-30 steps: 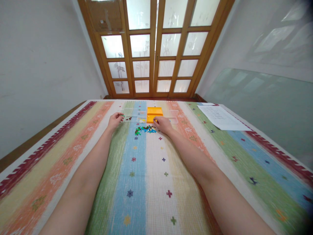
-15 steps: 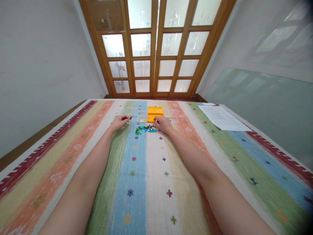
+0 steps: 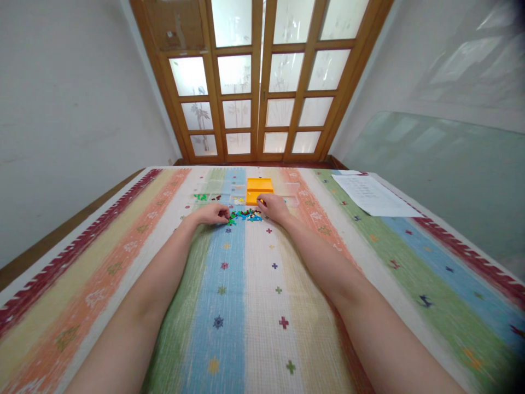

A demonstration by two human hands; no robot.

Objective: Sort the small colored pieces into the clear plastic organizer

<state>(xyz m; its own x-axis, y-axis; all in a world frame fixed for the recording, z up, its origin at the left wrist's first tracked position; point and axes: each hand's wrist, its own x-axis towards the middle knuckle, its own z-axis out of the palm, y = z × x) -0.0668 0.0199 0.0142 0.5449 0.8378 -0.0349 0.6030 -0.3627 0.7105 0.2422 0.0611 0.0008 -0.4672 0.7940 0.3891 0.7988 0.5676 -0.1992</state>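
Note:
A loose pile of small coloured pieces (image 3: 248, 215), green, blue, dark brown and cream, lies on the striped cloth. My left hand (image 3: 214, 214) is at the pile's left end, its fingers pinched beside the green pieces; what is between them is too small to tell. My right hand (image 3: 274, 207) is closed at the front of an orange box (image 3: 260, 186), fingertips together over its near edge; anything in them is hidden. Left of the box, clear trays hold green pieces (image 3: 200, 197), dark brown pieces (image 3: 216, 197) and yellow pieces (image 3: 238, 201).
Another clear tray (image 3: 292, 187) stands right of the orange box, partly behind my right hand. Printed paper sheets (image 3: 371, 196) lie on the cloth (image 3: 254, 306) farther right. Wooden glass-paned doors (image 3: 262, 109) stand beyond the table.
My left hand has moved from over the left clear tray toward me and right, to the pile, uncovering the green and brown pieces in the tray. My right hand has barely moved.

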